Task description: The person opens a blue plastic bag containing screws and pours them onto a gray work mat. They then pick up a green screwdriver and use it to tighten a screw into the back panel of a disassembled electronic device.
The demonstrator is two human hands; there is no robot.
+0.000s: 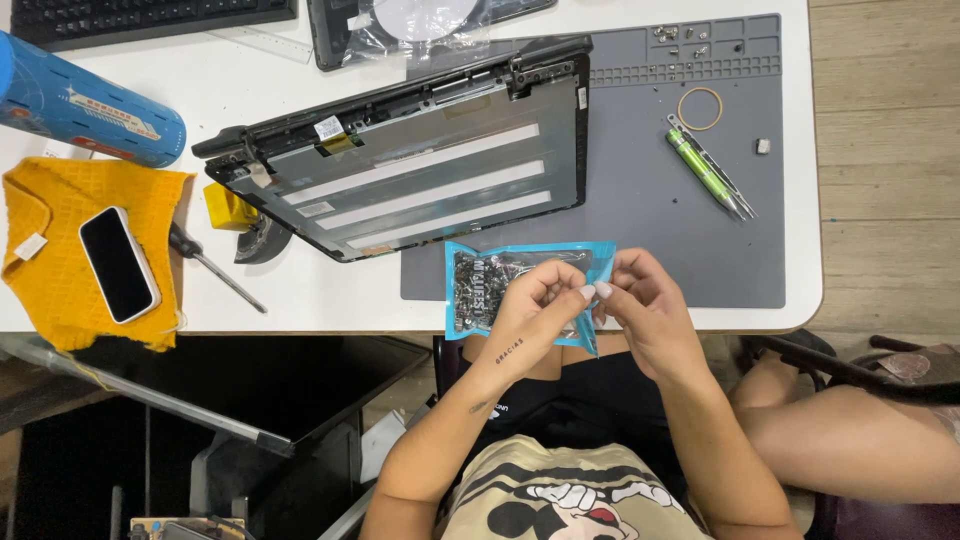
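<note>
Low in the middle of the frame, at the near table edge: a blue-edged clear pouch of small screws (500,285), held flat over the lap. Left hand (535,315) lying across the pouch's front, fingers curled and pinching its right-hand edge. Right hand (645,305) meeting it from the right, fingertips closed on the same edge, nails almost touching the left hand's.

Just above the pouch, running to the upper centre: an opened laptop display lid (430,165), inner metal side up, hinges toward the upper left, resting partly on a grey work mat (650,230). On the mat at upper right: a green screwdriver (700,165) with tweezers beside it, a rubber band (700,108) just above, loose screws in the mat's top compartments.

At left: a yellow cloth (60,290) with a smartphone (118,264) face up on it. Right of the cloth, a black-handled screwdriver (215,268). Above the cloth, a blue cylinder (85,100) lying on its side. Along the top edge, a black keyboard (140,18).
</note>
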